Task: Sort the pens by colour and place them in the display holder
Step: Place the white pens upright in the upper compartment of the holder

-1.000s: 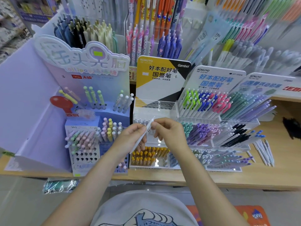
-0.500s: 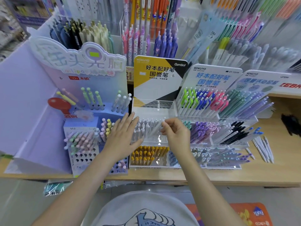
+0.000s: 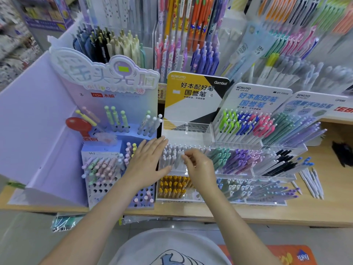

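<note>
Pens (image 3: 176, 156) with pale grey-white barrels fill the middle tier of the clear display holder (image 3: 188, 131), which stands on the wooden bench (image 3: 324, 211) between a purple cardboard stand (image 3: 107, 92) on its left and further clear trays of green, purple and black pens toward the right edge. The left hand (image 3: 148, 163) lies flat with its fingers straight and together, resting against the left side of that pale row and holding nothing; I judge it is there to keep the row upright and packed while another pen goes in. The right hand (image 3: 198, 167) hovers over the same tier with thumb and forefinger curled together at the pen tops, apparently pinching one pale pen as it settles it into a slot, though the pen itself is hard to pick out from its neighbours. Below, a tier of yellow pens (image 3: 172, 186) already sits filled, and a few loose white pens (image 3: 311, 182) lie on the bench near the right edge, so sorting looks well along but unfinished. A second ago both hands were raised together in front of the holder, gripping one pale pen between them; since then the left has let go and spread flat, and the right has carried on down to the row.
</note>
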`<state>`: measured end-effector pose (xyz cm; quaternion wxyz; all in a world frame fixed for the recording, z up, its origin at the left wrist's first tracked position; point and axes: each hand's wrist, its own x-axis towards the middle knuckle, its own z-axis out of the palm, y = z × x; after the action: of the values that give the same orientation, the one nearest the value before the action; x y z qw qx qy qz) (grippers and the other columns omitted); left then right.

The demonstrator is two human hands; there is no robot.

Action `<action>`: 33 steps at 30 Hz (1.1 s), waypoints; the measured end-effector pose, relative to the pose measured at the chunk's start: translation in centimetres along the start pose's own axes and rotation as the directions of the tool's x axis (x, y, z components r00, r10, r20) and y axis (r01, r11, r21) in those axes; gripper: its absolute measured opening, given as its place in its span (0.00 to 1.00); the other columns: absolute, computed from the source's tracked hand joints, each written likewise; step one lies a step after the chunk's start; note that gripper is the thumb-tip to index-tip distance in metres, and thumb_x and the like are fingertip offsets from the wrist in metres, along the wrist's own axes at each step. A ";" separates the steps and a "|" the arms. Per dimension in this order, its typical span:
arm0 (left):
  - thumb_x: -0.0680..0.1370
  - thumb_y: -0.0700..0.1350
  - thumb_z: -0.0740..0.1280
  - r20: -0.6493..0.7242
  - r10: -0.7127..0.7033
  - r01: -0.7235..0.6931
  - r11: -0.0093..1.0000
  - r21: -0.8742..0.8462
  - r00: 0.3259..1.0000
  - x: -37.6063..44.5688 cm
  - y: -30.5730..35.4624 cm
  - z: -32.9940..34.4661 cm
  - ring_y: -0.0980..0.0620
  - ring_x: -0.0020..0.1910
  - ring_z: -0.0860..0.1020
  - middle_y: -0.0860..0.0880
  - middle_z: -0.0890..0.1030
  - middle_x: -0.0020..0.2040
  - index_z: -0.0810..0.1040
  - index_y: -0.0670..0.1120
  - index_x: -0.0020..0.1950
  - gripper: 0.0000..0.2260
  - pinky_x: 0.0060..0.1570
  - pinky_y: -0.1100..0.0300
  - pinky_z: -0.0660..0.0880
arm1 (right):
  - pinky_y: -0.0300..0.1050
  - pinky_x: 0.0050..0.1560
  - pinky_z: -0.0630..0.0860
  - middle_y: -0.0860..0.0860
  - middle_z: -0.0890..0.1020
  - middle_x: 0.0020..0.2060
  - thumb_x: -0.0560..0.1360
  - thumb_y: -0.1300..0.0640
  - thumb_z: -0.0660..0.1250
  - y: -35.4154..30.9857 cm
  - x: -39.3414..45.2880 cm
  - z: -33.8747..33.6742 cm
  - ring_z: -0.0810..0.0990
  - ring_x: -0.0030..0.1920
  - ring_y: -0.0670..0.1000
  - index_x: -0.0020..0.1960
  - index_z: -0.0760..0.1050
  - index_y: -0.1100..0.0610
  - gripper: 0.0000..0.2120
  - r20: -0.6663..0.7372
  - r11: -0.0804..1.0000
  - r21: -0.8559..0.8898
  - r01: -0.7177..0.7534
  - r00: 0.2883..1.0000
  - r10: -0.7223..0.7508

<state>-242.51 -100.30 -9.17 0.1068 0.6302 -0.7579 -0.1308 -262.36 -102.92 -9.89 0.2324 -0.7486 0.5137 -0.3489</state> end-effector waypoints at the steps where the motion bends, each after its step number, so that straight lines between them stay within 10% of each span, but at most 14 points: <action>1: 0.74 0.69 0.48 -0.003 0.006 -0.006 1.000 -0.007 1.000 0.0 -0.2 0.0 0.54 0.80 0.49 0.53 0.50 0.82 0.49 0.51 0.82 0.40 0.74 0.58 0.34 | 0.50 0.38 0.78 0.51 0.81 0.36 0.78 0.59 0.69 0.1 -0.1 0.3 0.79 0.36 0.49 0.48 0.79 0.60 0.04 0.025 0.999 -0.036 0.014 1.000 -0.013; 19: 0.78 0.65 0.51 -0.197 -0.069 0.026 0.977 -0.212 0.978 -0.1 2.2 0.2 0.52 0.80 0.52 0.50 0.57 0.81 0.60 0.48 0.79 0.34 0.77 0.54 0.45 | 0.47 0.41 0.79 0.46 0.81 0.46 0.78 0.51 0.68 0.3 0.0 -3.8 0.78 0.40 0.44 0.59 0.79 0.54 0.12 0.017 0.993 -0.109 -0.044 0.999 0.047; 24: 0.78 0.57 0.59 -0.365 0.079 -0.179 0.952 -0.249 0.928 3.5 12.3 0.1 0.45 0.72 0.67 0.46 0.70 0.73 0.72 0.45 0.69 0.24 0.72 0.46 0.64 | 0.42 0.50 0.76 0.49 0.79 0.52 0.78 0.48 0.64 4.3 -1.1 -12.8 0.78 0.51 0.48 0.63 0.76 0.55 0.17 -0.245 0.986 -0.165 -0.027 0.970 -0.014; 33: 0.77 0.54 0.62 -0.347 0.387 -0.457 0.878 -0.145 0.854 16.3 39.7 13.2 0.44 0.60 0.74 0.44 0.79 0.59 0.79 0.42 0.61 0.20 0.62 0.51 0.68 | 0.49 0.60 0.73 0.55 0.78 0.55 0.76 0.50 0.65 28.3 -8.6 -33.0 0.73 0.58 0.52 0.64 0.74 0.59 0.19 -0.448 0.911 -0.250 -0.328 0.873 0.191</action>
<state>-286.66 -108.65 -8.45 0.3192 0.4440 -0.8326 -0.0880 -306.64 -104.90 -10.95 0.0395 -0.6080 0.6975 -0.3771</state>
